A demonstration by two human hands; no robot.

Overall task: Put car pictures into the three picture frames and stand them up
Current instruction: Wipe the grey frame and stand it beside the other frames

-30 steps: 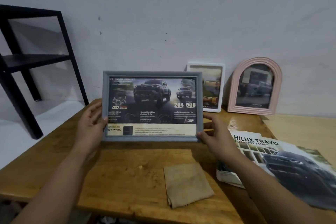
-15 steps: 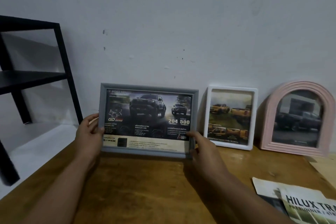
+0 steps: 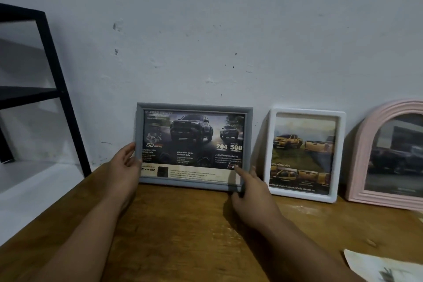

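Note:
A grey picture frame (image 3: 194,107) with a dark pickup picture stands upright on the wooden table (image 3: 194,224), close to the white wall. My left hand (image 3: 124,167) grips its left edge. My right hand (image 3: 249,188) holds its lower right corner, with the index finger on the glass. To the right stands a white frame (image 3: 341,155) with yellow pickups, leaning on the wall. At the right edge of view stands a pink arched frame (image 3: 361,155) holding a dark truck picture, partly cut off.
A black metal shelf (image 3: 59,89) stands at the left beside the table, over a white floor. A corner of a paper brochure (image 3: 384,268) lies at the table's lower right.
Both hands carried the grey frame away from me, from the table's middle to the wall beside the white frame. The view came closer, so the cloth and most of the brochure left it.

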